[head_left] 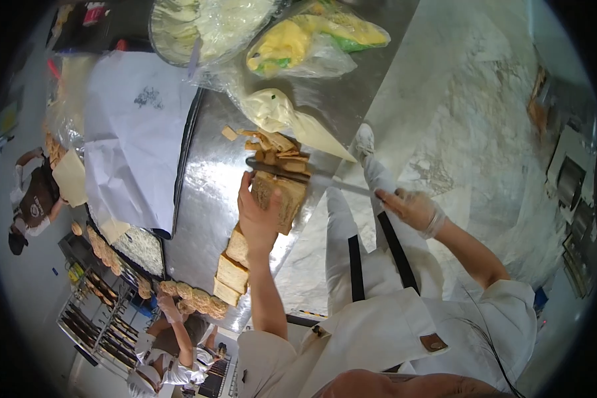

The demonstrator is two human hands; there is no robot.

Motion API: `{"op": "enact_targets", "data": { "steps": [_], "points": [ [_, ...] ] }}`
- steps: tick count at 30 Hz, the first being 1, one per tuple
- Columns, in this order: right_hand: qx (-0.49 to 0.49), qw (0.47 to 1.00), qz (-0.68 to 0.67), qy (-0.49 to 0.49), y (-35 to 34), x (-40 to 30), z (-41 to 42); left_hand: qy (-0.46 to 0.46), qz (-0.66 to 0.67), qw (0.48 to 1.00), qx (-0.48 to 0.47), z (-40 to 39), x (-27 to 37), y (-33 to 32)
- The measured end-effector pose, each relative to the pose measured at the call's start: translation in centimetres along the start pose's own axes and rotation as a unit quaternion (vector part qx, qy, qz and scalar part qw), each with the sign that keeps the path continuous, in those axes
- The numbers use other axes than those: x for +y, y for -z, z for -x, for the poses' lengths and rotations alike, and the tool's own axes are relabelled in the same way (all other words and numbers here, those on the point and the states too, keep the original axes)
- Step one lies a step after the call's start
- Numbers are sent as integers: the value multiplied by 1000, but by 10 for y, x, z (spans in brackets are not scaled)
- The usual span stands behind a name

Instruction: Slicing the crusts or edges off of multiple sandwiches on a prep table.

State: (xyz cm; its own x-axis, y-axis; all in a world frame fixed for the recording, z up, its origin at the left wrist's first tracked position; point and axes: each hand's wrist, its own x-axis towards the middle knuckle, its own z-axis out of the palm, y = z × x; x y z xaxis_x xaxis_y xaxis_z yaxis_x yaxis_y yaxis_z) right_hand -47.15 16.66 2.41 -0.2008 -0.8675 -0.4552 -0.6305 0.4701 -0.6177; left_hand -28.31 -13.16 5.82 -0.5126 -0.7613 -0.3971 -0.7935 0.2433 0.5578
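Observation:
On the steel table, my left hand (259, 214) lies with spread fingers against a stack of brown bread slices (291, 204) near the table's edge. My right hand (409, 209), in a clear plastic glove, grips a long knife (341, 186), whose blade reaches left across the bread. Cut crusts and strips (273, 144) lie in a heap just beyond the blade. Pale bread slices (232, 272) overlap in a row below my left hand. A filled piping bag (308, 127) of cream lies beyond the crusts, its tip towards the table's edge.
A film-covered bowl (214, 30) and a plastic bag with yellow contents (313, 42) stand at the far end. White paper (134, 144) covers a dark tray. Topped loaves (194, 298) line the table's lower end, where a co-worker's gloved hand (169, 306) reaches in. Another person (35, 199) stands across the table.

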Motion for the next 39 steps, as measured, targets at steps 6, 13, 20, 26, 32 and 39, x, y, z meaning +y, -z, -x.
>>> {"op": "enact_targets", "data": {
  "steps": [6, 13, 20, 26, 32, 39],
  "points": [
    [88, 994, -35, 47, 25, -23, -40, 96, 106, 968, -208, -40, -15, 30],
    [50, 979, -197, -24, 29, -49, -29, 108, 221, 946, -210, -19, -41, 18],
    [34, 956, -282, -80, 41, -73, -29, 253, 638, 727, 11, 29, -39, -26],
    [51, 971, -224, -65, 24, -76, -15, 139, 72, 944, 289, 47, -27, -59],
    [68, 989, -129, -23, 6, -88, 8, -87, -159, 976, 120, 39, -3, -56],
    [49, 995, -85, -31, 1, -93, 27, -130, -178, 966, 137, 34, -7, -68]
  ]
}}
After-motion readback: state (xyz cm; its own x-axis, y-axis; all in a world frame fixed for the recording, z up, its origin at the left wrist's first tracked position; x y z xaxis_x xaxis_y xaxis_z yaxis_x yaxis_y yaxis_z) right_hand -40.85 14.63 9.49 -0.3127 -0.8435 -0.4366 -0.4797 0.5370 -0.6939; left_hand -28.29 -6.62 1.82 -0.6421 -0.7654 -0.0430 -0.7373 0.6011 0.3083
